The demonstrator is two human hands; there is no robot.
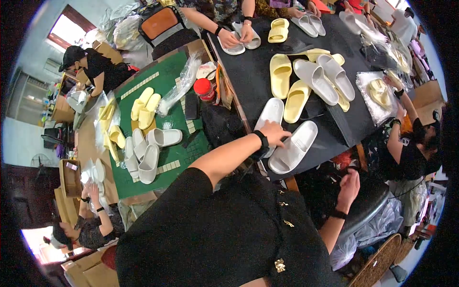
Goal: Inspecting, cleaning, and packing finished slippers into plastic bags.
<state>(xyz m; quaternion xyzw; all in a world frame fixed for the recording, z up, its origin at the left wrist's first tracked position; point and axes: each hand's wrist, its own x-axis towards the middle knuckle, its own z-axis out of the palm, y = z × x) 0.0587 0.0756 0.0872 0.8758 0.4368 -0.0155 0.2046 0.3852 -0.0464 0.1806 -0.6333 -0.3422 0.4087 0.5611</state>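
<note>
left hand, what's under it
Under the left hand lies a grey slipper on the black tabletop; its far end shows. The hand covers its middle, so whether the palm touches it cannot be told.

Slippers (293,147) are spread across the table (248,71); to its left, more slippers (149,165) are laid on a mat (167,71).

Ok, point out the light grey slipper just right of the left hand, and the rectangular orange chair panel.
Light grey slipper (294,147): head view, middle of its top.
Rectangular orange chair panel (159,24): head view, panel's centre.
</note>
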